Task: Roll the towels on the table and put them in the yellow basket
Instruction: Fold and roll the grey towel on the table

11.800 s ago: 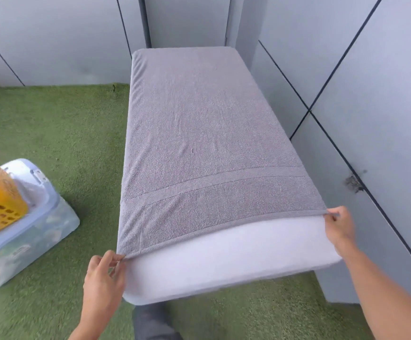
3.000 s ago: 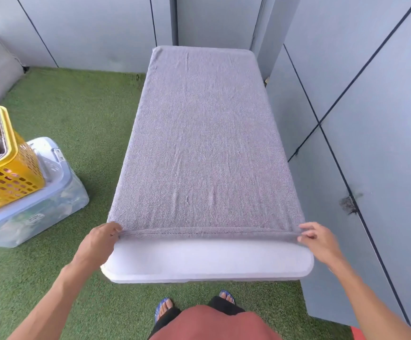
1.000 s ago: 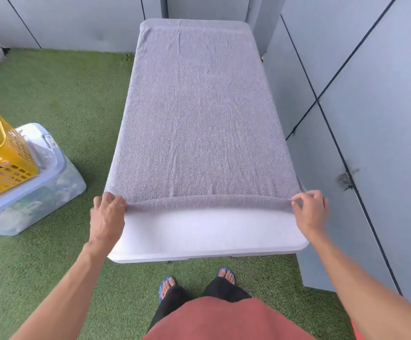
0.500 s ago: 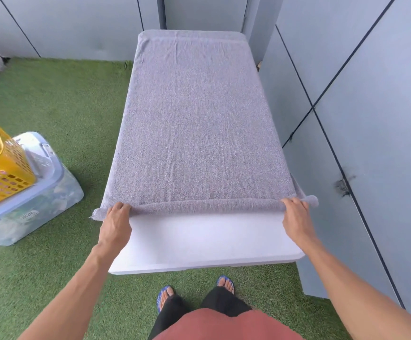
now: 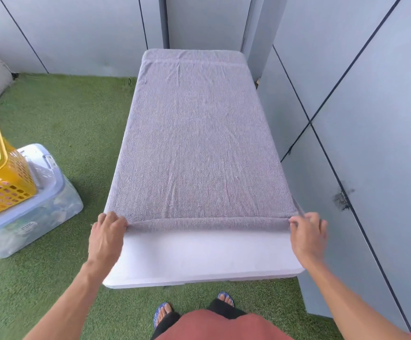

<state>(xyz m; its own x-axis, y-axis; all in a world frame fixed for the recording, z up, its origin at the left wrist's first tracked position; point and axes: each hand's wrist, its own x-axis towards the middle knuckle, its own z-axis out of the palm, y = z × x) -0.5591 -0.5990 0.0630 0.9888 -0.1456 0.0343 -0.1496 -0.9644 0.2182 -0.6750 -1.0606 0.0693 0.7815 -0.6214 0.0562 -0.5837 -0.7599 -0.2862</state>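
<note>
Yellow basket point(image 5: 5, 185) sits on a clear bin point(image 5: 40, 212). Your left hand point(image 5: 106, 238) and right hand point(image 5: 308, 238) grip the gray towel's point(image 5: 199, 143) rolled near edge.

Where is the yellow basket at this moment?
In the head view the yellow basket is at the far left edge, resting on a clear storage box on the green turf, left of the table.

It looked like a home balcony or small enclosed terrace; green artificial turf point(image 5: 52, 114) covered the floor; grey panelled walls point(image 5: 371, 94) with dark seams closed it in; a clear plastic storage box point(image 5: 35, 222) sat on the turf; the person wore flip-flops point(image 5: 161, 312).
</note>
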